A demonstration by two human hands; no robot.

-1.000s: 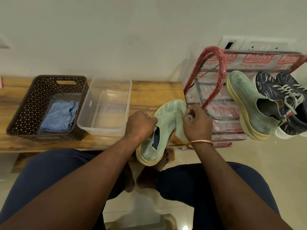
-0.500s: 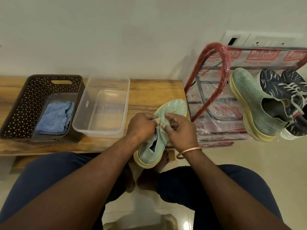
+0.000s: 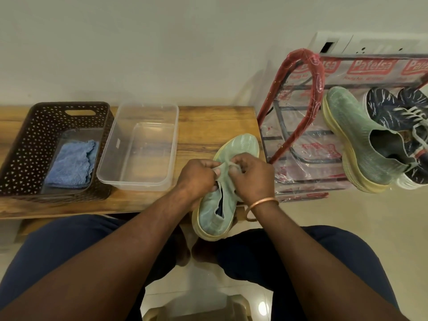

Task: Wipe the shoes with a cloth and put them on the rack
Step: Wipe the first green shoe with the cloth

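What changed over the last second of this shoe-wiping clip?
The right hand slid back from the toe of the green shoe to its middle, meeting the left hand. Both now pinch pale fabric there, leaving the toe uncovered. Unchanged: blue cloth in the brown basket, clear container, shoes on the rack.

Soft dim indoor light; floor glare; wide-angle edge bending; slight overall softness.

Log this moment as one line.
held shoe: off rack | left hand: pinches upper | right hand: pinches upper | cloth: in basket | rack: green shoe, dark pair
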